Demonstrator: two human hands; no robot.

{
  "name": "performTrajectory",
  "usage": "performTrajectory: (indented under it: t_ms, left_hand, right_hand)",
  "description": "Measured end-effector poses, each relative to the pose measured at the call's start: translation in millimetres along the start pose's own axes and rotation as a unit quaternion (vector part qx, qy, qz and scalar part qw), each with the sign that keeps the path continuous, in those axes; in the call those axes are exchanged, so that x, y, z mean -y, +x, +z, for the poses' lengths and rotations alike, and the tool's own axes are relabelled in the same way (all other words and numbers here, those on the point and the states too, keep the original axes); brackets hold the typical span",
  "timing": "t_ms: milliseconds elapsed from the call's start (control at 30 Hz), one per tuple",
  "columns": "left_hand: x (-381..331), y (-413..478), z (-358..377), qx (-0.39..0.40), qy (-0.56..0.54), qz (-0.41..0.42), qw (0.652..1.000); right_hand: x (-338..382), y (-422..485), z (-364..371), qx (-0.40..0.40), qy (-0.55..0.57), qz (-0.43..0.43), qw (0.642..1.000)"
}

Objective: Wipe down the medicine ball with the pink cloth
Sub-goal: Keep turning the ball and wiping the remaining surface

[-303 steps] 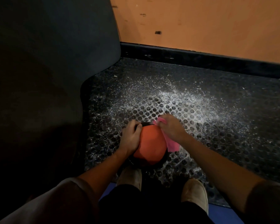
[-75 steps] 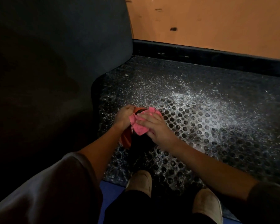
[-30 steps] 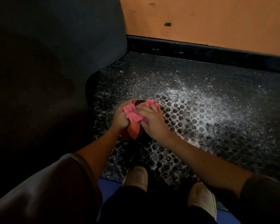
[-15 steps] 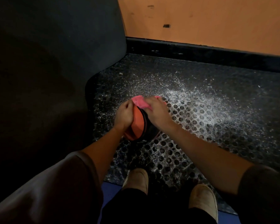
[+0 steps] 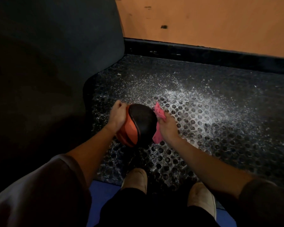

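Observation:
The medicine ball (image 5: 138, 124), orange on its left part and black on its right, sits on the perforated black floor mat (image 5: 203, 128) in front of my feet. My left hand (image 5: 117, 114) holds the ball's left side, fingers curled over its top edge. My right hand (image 5: 168, 128) grips the pink cloth (image 5: 159, 112) and presses it against the ball's right side. The cloth sticks out above my fingers and hangs below my palm. The ball's underside is hidden.
A large dark padded block (image 5: 47, 63) stands close on the left. An orange wall (image 5: 203, 22) with a black baseboard (image 5: 203, 56) runs along the back. White dust is scattered over the mat. My two shoes (image 5: 136, 179) rest at the mat's near edge, on blue flooring (image 5: 103, 192).
The cloth has slid from the top of the ball down to its right side with my right hand. The ball has turned, showing more black. My left hand stays on the left side.

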State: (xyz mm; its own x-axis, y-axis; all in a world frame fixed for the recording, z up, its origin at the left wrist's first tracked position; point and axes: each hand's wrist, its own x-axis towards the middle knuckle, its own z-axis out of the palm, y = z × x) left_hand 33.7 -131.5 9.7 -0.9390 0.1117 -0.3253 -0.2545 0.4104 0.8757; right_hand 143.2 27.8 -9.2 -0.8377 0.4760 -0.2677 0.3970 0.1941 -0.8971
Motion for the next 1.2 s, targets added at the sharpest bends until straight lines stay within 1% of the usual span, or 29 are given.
performTrajectory:
  t_ms: [67,100,133,167,233,333,367,433,467,500,567,700,767,800,833,900,967,1033,1067,1100,1133,1200]
  left_hand:
    - [5.6,-0.5,3.1,0.0,0.042,0.009,0.999]
    - [9.2,-2.4,4.3,0.003,0.061,0.026,0.998]
    - [14.5,-3.6,5.6,0.006,0.077,0.042,0.996]
    - [19.4,-4.6,5.8,0.008,0.093,0.053,0.994]
    - [21.6,-8.9,5.1,0.007,0.114,0.05,0.992]
    - [13.4,-13.6,7.4,-0.005,0.11,0.007,0.994]
    - [11.3,-15.2,9.5,-0.011,0.109,-0.008,0.994]
    - [7.9,-18.6,12.5,-0.025,0.093,-0.037,0.995]
    - [7.9,-18.5,13.3,-0.032,0.079,-0.046,0.995]
    - [7.3,-18.7,13.0,-0.039,0.072,-0.05,0.995]
    - [7.0,-19.2,11.8,-0.049,0.066,-0.057,0.995]
    - [7.8,-20.4,9.2,-0.06,0.045,-0.07,0.995]
    - [6.5,-24.5,11.1,-0.06,0.054,-0.063,0.995]
    - [5.8,-27.2,12.3,-0.061,0.064,-0.053,0.995]
    - [6.3,-29.6,13.5,-0.062,0.079,-0.04,0.994]
    - [9.9,-32.1,13.2,-0.064,0.1,-0.016,0.993]
    - [18.3,-31.1,9.2,-0.05,0.102,0.01,0.993]
    - [30.0,-30.7,6.5,-0.037,0.093,0.031,0.995]
    - [37.8,-30.9,5.9,-0.039,0.085,0.038,0.995]
    - [44.1,-32.3,5.7,-0.044,0.078,0.045,0.995]
    - [48.1,-36.0,5.7,-0.052,0.069,0.05,0.995]
    - [47.6,-50.4,4.7,-0.065,0.06,0.066,0.994]
  right_hand:
    - [-8.7,-6.9,-0.4,-0.016,0.031,0.055,0.998]
    - [-11.9,-10.5,0.7,-0.024,0.051,0.083,0.995]
    - [-13.9,-14.3,2.6,-0.032,0.056,0.097,0.993]
    - [-12.6,-18.3,5.3,-0.041,0.031,0.085,0.995]
    - [-3.1,-26.8,12.0,-0.059,-0.032,0.003,0.998]
    - [13.7,-31.7,21.3,-0.058,-0.08,-0.133,0.986]
    - [18.2,-32.5,23.8,-0.045,-0.112,-0.172,0.978]
    - [23.3,-35.7,28.4,-0.007,-0.175,-0.264,0.949]
    - [25.1,-38.3,29.5,0.007,-0.19,-0.296,0.936]
    - [23.9,-38.8,30.2,0.012,-0.196,-0.309,0.931]
    - [13.1,-34.3,25.7,-0.007,-0.178,-0.287,0.941]
    - [-2.1,-24.5,4.5,-0.02,-0.074,-0.135,0.988]
    - [3.8,-24.3,4.2,-0.032,-0.029,-0.068,0.997]
    - [8.1,-23.7,7.6,-0.045,-0.025,-0.057,0.997]
    - [11.8,-22.9,11.9,-0.058,-0.041,-0.067,0.995]
    - [20.5,-24.2,21.3,-0.06,-0.12,-0.14,0.981]
    - [25.9,-30.9,27.4,-0.021,-0.197,-0.225,0.954]
    - [27.5,-37.4,27.0,0.021,-0.231,-0.309,0.922]
    - [26.8,-38.8,25.0,0.034,-0.24,-0.335,0.91]
    - [23.1,-37.7,22.9,0.041,-0.243,-0.348,0.905]
    - [22.0,-35.9,20.2,0.044,-0.238,-0.341,0.908]
    - [21.6,-28.8,15.7,0.039,-0.215,-0.297,0.929]
